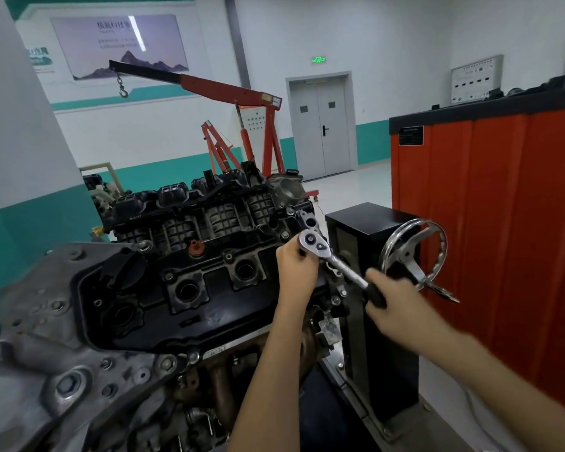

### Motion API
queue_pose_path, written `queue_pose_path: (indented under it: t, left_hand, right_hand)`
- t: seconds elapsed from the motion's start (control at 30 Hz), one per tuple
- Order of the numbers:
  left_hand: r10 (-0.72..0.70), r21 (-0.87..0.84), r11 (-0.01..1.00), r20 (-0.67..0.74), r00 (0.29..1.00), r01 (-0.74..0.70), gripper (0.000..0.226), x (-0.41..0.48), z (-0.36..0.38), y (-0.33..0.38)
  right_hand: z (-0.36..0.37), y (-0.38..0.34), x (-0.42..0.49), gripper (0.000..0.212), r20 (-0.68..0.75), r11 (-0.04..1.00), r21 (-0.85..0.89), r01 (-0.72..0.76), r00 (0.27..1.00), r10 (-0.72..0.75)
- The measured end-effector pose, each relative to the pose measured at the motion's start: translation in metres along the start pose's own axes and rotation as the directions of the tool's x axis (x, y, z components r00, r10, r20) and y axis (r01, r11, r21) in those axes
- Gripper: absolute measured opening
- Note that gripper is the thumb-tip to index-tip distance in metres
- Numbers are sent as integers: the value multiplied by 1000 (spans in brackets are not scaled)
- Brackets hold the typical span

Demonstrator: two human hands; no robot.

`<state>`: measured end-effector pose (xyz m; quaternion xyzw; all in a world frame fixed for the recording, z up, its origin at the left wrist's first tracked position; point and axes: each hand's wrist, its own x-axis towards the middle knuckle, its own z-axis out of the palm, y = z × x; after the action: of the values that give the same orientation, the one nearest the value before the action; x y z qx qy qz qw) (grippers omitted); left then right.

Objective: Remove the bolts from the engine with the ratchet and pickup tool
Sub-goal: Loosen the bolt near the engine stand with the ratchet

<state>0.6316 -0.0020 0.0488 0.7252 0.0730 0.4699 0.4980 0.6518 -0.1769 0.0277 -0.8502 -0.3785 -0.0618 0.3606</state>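
Evidently mid-loosening: at the right end of the engine (190, 288) sits the ratchet (336, 262); the right hand (392, 298) wraps its black handle, the left hand (296, 265) curls around its head; next, swing the handle, socket kept square on the hidden bolt.
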Motion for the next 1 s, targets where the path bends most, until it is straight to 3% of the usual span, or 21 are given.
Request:
queue_pose_path:
  t: [0.07, 0.13, 0.27, 0.37, 0.43, 0.47, 0.53, 0.6, 0.67, 0.73, 0.83, 0.9, 1.0]
  left_hand:
    - [32, 12, 999, -1, 999, -32, 52, -2, 4, 0]
    - [65, 36, 997, -16, 998, -65, 56, 0, 7, -1]
    - [68, 44, 997, 0, 998, -68, 59, 2, 3, -2]
    - [15, 48, 999, 89, 996, -20, 47, 3, -1, -1]
    - [12, 58, 998, 131, 991, -20, 27, 5, -2, 2]
    - [22, 65, 997, 124, 992, -30, 21, 5, -3, 4]
    - [31, 50, 998, 67, 997, -35, 17, 4, -4, 2]
    - [7, 12, 1000, 14, 1000, -7, 15, 2, -5, 1]
    - [-10, -22, 1000, 16, 1000, 10, 23, 0, -4, -2]
    - [4, -53, 999, 21, 1000, -3, 46, -1, -1, -2]
    - [35, -67, 997, 8, 999, -35, 45, -1, 3, 2]
    - [38, -70, 997, -7, 999, -38, 52, 0, 3, -2]
    - [29, -26, 999, 7, 1000, -29, 54, 3, 0, -5]
  right_hand:
    - [36, -22, -25, 27, 19, 930, 356, -96, 995, 96]
    - [69, -49, -32, 23, 1, 824, 552, -127, 988, 151]
    - [77, -56, -28, 19, 28, 799, 583, -150, 986, 164]
    - [31, -15, -17, 29, 117, 910, 408, -69, 993, 23]
    - [-10, 10, 9, 32, 166, 993, 118, 31, 985, -50]
    - [-30, 16, 25, 28, 171, 993, -74, 97, 982, -84]
    - [-53, 15, 49, 17, 144, 877, -418, 235, 971, -192]
    - [-51, 10, 52, 15, 108, 814, -518, 262, 964, -242]
    - [-29, 10, 32, 17, 28, 925, -343, 166, 986, -166]
    - [4, -1, -2, 24, -1, 998, 58, 24, 1000, -24]
    - [61, -39, -28, 24, -1, 869, 484, -102, 993, 117]
    - [86, -61, -29, 23, 7, 803, 579, -144, 985, 172]
    - [71, -51, -26, 22, 28, 834, 538, -120, 992, 125]
